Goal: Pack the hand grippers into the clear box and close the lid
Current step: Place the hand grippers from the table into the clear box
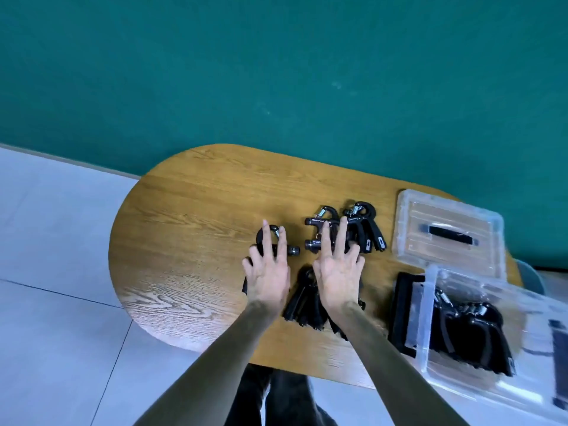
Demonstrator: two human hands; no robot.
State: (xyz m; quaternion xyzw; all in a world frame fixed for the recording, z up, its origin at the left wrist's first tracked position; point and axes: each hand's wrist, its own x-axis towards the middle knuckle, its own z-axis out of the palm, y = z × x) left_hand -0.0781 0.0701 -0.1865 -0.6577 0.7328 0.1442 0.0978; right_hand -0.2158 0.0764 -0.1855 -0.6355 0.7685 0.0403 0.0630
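Observation:
Several black hand grippers lie in the middle of the wooden table. My left hand is spread flat over one hand gripper at the left of the group. Fingers apart, my right hand rests over a pile of hand grippers. More grippers lie between my wrists, and a further pair sits just right of my right fingertips. The clear box stands at the right front with several grippers inside. Its clear lid with a black handle lies flat behind it.
A black flat object lies against the box's left wall. The table's rounded left end and far side show bare wood. A green wall rises behind the table, and grey floor tiles spread to the left. My legs show below the table edge.

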